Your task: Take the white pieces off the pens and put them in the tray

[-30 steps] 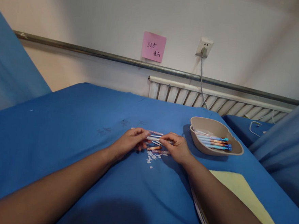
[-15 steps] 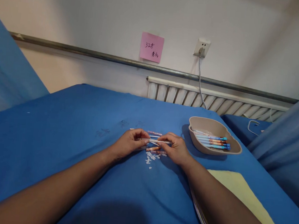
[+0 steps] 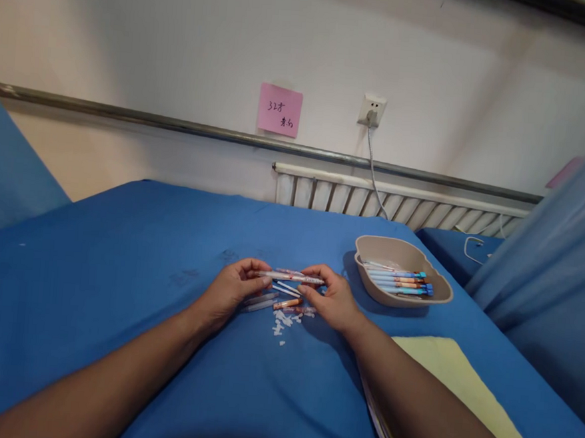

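A pale pen [image 3: 291, 277] with a printed barrel is held level between my two hands, just above the blue cover. My left hand [image 3: 235, 287] pinches its left end between thumb and fingers. At the other end my right hand [image 3: 331, 298] grips it the same way. Below lie white refills [image 3: 285, 288], an orange pen barrel [image 3: 287, 303], a pinkish pen barrel [image 3: 300, 309] and translucent barrels [image 3: 260, 303]. Several small white plastic pieces [image 3: 281, 320] are scattered on the near side of these parts.
A beige bin [image 3: 401, 301] holding several pens [image 3: 401, 280] stands right of my hands. A yellow sheet [image 3: 461, 384] lies partly under my right forearm. Behind the blue-covered table [image 3: 172, 224] are a radiator [image 3: 329, 191], a metal rail [image 3: 203, 127] and a plugged-in socket [image 3: 373, 111].
The pen between my hands now shows more of its barrel, and my hands have spread slightly apart. The whole view has shifted, so the wall and bin appear lower and farther left.
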`<move>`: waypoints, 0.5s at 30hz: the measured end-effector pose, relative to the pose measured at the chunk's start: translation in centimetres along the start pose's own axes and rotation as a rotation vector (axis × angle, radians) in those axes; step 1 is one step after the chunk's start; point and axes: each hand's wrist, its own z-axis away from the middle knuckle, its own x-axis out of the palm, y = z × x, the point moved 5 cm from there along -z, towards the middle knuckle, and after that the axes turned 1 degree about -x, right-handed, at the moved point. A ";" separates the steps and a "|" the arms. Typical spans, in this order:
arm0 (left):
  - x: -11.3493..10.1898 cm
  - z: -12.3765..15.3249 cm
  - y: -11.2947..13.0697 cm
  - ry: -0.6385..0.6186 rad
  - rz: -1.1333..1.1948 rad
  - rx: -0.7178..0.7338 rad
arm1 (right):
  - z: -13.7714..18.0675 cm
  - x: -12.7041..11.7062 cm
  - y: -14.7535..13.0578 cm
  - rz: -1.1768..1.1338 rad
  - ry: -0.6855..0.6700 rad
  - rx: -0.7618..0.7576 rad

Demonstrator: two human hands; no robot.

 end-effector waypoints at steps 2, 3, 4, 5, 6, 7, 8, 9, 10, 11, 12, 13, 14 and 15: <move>0.1 0.1 0.1 0.010 -0.019 -0.002 | 0.0 -0.1 -0.3 0.037 0.014 -0.047; 0.2 0.1 0.2 0.016 -0.027 -0.003 | 0.0 -0.2 -0.5 0.071 0.017 -0.085; 0.3 0.1 0.2 0.018 -0.035 -0.004 | 0.0 -0.2 -0.9 0.119 0.013 -0.132; 0.3 0.1 0.2 0.015 -0.043 0.000 | 0.0 -0.2 -1.2 0.180 0.000 -0.183; 0.5 0.1 0.2 0.005 -0.053 0.008 | 0.0 -0.1 -1.6 0.252 -0.025 -0.230; 0.6 0.1 0.2 -0.010 -0.064 0.020 | 0.1 0.0 -1.9 0.328 -0.058 -0.272; 0.8 0.1 0.2 -0.027 -0.076 0.035 | 0.1 0.3 -2.1 0.401 -0.096 -0.308; 1.0 0.1 0.2 -0.047 -0.091 0.049 | 0.2 0.5 -2.3 0.467 -0.135 -0.336; 1.2 0.2 0.2 -0.065 -0.105 0.063 | 0.2 0.8 -2.4 0.524 -0.170 -0.360; 1.4 0.3 0.4 -0.081 -0.117 0.077 | 0.3 1.0 -2.5 0.572 -0.200 -0.379; 1.5 0.4 0.6 -0.088 -0.125 0.090 | 0.4 1.3 -2.6 0.611 -0.223 -0.394; 1.6 0.5 0.8 -0.084 -0.129 0.103 | 0.4 1.5 -2.7 0.641 -0.236 -0.405; 1.5 0.6 1.1 -0.072 -0.131 0.116 | 0.5 1.5 -2.9 0.662 -0.238 -0.409; 1.4 0.6 1.4 -0.048 -0.131 0.129 | 0.5 1.5 -3.1 0.673 -0.229 -0.409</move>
